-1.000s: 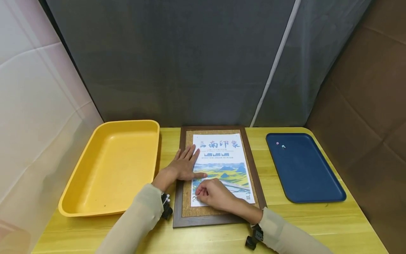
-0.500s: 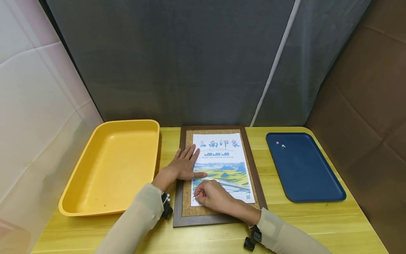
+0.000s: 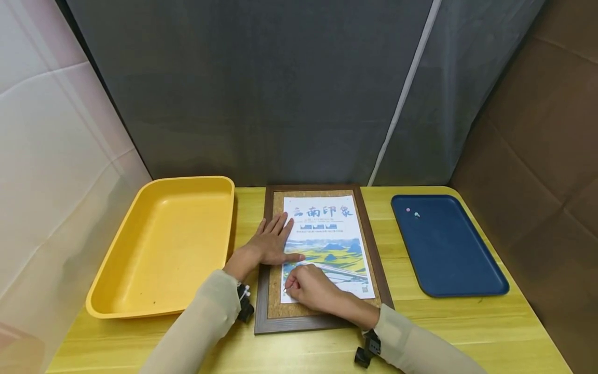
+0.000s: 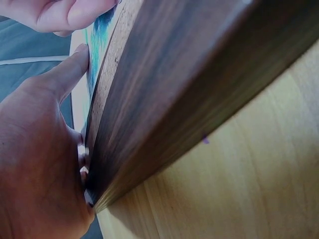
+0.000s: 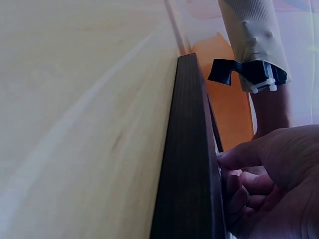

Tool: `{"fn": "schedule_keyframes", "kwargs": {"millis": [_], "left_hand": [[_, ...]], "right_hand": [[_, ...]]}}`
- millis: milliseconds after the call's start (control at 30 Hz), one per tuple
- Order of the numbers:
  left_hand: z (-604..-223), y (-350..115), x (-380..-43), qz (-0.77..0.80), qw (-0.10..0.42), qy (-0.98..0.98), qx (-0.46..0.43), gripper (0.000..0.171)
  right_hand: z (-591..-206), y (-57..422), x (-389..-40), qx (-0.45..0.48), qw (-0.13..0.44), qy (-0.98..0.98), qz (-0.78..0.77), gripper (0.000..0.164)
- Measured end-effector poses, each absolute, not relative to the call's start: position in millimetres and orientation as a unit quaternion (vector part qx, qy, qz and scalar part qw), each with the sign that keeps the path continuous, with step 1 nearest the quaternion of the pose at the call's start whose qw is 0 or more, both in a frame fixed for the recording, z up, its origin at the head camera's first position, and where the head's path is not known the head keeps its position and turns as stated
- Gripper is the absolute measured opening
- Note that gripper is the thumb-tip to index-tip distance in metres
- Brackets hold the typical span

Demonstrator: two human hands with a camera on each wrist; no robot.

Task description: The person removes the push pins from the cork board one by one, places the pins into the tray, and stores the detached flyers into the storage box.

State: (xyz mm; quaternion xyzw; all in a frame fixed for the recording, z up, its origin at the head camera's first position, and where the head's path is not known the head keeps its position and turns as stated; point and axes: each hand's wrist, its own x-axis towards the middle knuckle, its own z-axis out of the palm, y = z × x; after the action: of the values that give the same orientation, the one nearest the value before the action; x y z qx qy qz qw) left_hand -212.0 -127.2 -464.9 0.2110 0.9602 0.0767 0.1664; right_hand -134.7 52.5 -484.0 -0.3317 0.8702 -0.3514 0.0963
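A printed poster [image 3: 322, 218] with blue lettering and a landscape picture lies on a cork board [image 3: 299, 310] in a dark wooden frame [image 3: 308, 324]. My left hand [image 3: 269, 246] rests flat on the poster's left side, fingers spread and thumb stretched over the picture. At the poster's lower left corner, my right hand [image 3: 314, 286] has its fingers curled and pinches a small whitish thumbtack [image 3: 285, 290], mostly hidden by the fingertips. In the right wrist view the thumb and curled fingers of the right hand [image 5: 279, 179] show just beyond the frame's edge.
To the left stands a large yellow tray [image 3: 163, 306], close to the left forearm. A dark blue tray [image 3: 458, 249] lies on the right, with a pink tack [image 3: 408, 210] and a whitish tack [image 3: 417, 214] near its far left corner. Fabric walls enclose the wooden table [image 3: 467, 322].
The right hand has shifted slightly left and its wrist has turned a little, with the fingertips staying at the poster's lower left corner. The left hand has kept its place.
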Motion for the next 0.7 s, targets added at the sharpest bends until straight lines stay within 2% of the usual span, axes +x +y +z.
{"fn": "schedule_keyframes", "kwargs": {"millis": [700], "left_hand": [[-465.4,-126.6,-212.9,0.080,0.166,0.961,0.208,0.109]], "right_hand": [[-483.3,52.7,-138.4,-0.343,0.107,0.877,-0.318,0.011]]}}
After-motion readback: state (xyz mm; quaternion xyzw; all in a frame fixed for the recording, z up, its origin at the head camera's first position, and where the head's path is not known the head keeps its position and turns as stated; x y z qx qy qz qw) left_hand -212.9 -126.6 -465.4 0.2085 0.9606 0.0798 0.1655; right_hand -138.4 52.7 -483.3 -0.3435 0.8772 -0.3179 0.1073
